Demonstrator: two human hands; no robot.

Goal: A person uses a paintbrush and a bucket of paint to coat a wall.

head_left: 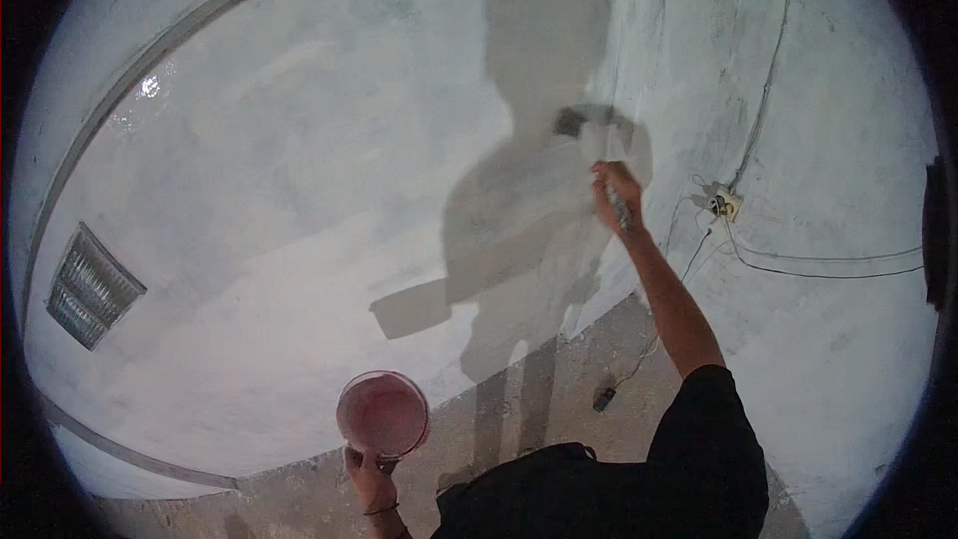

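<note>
My right hand [617, 195] is closed round the handle of a paintbrush [602, 143], raised in front of the pale wall [299, 130]. The brush head looks whitish and slightly smeared by motion; I cannot tell whether its bristles touch the wall. Low on the left, my left hand [371, 484] grips a round reddish tub [354, 401] from below and at its near side. The tub's mouth faces me, and its inside looks pinkish red. Some of the left fingers are hidden beneath the tub.
To the right, an electrical box [725, 203] with loose wires sits by the wall corner. A thin cord runs down to a small black plug-like piece [604, 399] over the grey floor [589, 369]. A slatted vent [95, 287] is at far left. My shadow falls across the wall.
</note>
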